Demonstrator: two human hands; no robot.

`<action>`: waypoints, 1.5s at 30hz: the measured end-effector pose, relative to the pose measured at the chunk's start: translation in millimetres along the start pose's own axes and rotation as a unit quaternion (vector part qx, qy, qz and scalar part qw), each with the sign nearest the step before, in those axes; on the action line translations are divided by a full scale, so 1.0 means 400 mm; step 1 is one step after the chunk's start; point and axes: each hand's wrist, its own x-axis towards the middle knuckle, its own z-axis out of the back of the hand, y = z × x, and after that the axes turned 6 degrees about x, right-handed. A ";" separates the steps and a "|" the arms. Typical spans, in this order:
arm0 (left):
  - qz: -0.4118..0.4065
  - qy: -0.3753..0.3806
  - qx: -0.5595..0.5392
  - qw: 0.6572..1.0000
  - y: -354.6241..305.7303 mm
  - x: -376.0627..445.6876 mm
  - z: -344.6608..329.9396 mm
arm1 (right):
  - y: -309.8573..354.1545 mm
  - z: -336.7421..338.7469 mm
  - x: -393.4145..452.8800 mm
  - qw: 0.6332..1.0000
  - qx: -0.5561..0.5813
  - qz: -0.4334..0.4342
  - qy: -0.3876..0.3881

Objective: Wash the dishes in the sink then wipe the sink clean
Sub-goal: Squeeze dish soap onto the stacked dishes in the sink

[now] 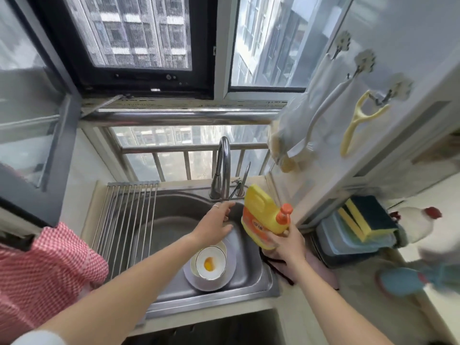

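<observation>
Sink (251,277) rear basin open; stacked bowls (210,266) block front right; rack (129,220) covers left.

The bottle (263,217) sits in the right hand (286,242); left of that grip, bowls (209,263) lie in the sink (251,277), the faucet (221,168) behind.

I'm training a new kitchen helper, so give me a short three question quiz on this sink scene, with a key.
1. True or false: the right hand grips the yellow detergent bottle with the orange pump cap.
2. Where does the white bowl with yellow residue sit? A) on the roll-up steel drying rack B) on a pale plate inside the stainless steel sink C) on the counter by the sponges
3. Fill in: the left hand reaches, fingers extended, toward the base of the curved chrome ____.

Key: 1 true; 2 B; 3 faucet.
</observation>
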 end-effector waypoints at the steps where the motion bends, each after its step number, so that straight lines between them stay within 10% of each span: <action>1: -0.002 0.006 -0.014 1.000 -0.005 -0.002 0.000 | 0.012 0.001 -0.009 0.999 0.014 -0.008 0.034; 12: 0.129 -0.066 -0.151 0.978 0.126 -0.129 0.116 | 0.061 -0.182 -0.067 0.940 -0.064 -0.006 0.336; 29: 0.273 -0.425 -0.049 0.862 0.305 -0.307 0.310 | 0.169 -0.682 -0.214 0.953 0.000 0.048 0.300; 35: -0.032 -0.260 0.397 0.880 0.307 -0.289 0.338 | 0.138 -0.681 -0.225 0.954 0.037 0.027 0.296; 45: -0.073 0.020 0.408 0.910 0.189 -0.194 0.353 | 0.125 -0.623 -0.218 0.948 0.100 -0.050 0.297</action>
